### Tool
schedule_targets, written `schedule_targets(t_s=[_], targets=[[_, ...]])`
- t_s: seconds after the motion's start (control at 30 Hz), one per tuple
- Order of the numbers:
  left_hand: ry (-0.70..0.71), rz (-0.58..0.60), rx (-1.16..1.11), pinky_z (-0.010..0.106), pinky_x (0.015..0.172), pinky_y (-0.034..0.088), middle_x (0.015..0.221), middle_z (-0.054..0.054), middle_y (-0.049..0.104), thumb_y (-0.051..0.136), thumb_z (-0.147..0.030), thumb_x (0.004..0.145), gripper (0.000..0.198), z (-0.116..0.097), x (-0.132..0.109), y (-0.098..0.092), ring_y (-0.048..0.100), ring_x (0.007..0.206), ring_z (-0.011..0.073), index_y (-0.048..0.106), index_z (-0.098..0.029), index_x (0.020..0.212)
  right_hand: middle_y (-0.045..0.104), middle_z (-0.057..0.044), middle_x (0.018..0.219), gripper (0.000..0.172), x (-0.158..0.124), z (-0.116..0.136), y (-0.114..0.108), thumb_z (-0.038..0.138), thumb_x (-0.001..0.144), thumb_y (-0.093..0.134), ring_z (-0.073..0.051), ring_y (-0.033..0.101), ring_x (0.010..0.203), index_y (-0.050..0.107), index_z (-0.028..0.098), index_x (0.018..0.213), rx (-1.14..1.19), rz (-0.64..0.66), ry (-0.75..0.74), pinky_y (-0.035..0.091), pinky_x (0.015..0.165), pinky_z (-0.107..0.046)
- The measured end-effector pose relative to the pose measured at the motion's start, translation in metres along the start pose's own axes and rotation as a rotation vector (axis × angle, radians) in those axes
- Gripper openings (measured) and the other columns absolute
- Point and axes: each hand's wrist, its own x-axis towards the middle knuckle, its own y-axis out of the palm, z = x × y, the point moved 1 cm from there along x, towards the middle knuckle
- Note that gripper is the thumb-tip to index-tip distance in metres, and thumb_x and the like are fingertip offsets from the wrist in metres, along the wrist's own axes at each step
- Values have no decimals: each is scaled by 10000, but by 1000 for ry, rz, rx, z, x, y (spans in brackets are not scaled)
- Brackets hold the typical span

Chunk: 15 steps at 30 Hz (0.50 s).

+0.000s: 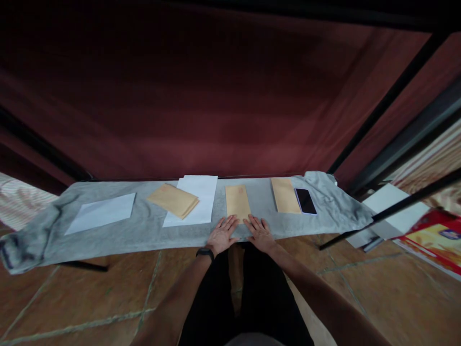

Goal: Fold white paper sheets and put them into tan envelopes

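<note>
A tan paper envelope (237,199) lies flat on the grey cloth in front of me, its long side pointing away. My left hand (222,235), with a dark band at the wrist, rests palm down with fingers spread at the envelope's near left corner. On the near right corner lies my right hand (260,233), also flat and open, its fingertips at the paper's edge. Both thumbs point inward toward each other. To the left, a small stack of tan envelopes (173,199) partly covers white paper sheets (203,197).
Another tan envelope (285,196) lies to the right, beside a dark-screened phone (306,201). At far left is a white sheet (103,213). Grey cloth (144,240) covers the narrow table, backed by a dark red panel (216,120). White boxes (392,206) stand at right.
</note>
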Motion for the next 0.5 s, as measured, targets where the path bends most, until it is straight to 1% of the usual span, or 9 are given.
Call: schedule_targets(t_s=[0.23,0.37,0.5], targets=[[-10,-1,-9,425,1269,181,1671,79,294,529,-521,968,732,1,0,3,221,1558,207,306,-213,1594,187,-84,1699,746,0,0,1,373,953,570,-294,257,1542,247,280,1619,20,5,12,148,1237,-517],[-10,-2,-13,422,1265,182,1666,74,308,507,-549,973,730,-1,-1,0,226,1557,205,302,-229,1596,190,-87,1701,752,0,0,3,426,953,572,-301,246,1545,248,286,1618,14,-5,8,128,1240,-519],[-11,-2,-20,419,1262,182,1665,73,312,467,-591,983,725,-2,-1,-4,244,1551,205,308,-237,1595,196,-98,1699,773,1,-1,4,443,943,582,-302,252,1541,245,277,1619,5,-4,5,137,1236,-524]])
